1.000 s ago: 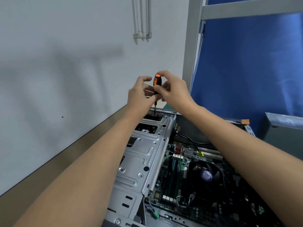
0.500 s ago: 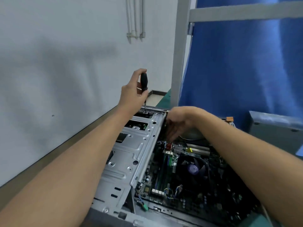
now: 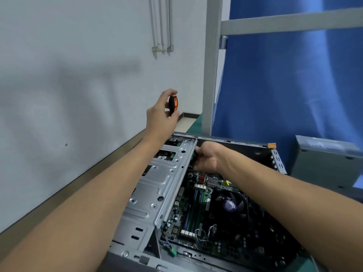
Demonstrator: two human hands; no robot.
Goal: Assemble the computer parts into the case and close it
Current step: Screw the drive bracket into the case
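Cannot read the small white print along the lower edge of the circuit board (image 3: 188, 218): too blurred. Holds a black-and-orange screwdriver (image 3: 173, 103) upright at frame centre, left grip (image 3: 160, 114) curled round the handle, tip down at the far corner of a ribbed, perforated metal bracket (image 3: 157, 183). Reaches the right grip (image 3: 206, 159) against the bracket's far edge inside the open computer case (image 3: 235, 143); cannot tell whether holding anything. Fills the lower middle and right with the case, on a green surface (image 3: 194, 124); inside, a dark round fan (image 3: 229, 205) beside memory sticks (image 3: 196, 201). Backs onto a blue curtain (image 3: 284, 85) upper right, a plain wall (image 3: 68, 75) upper left.
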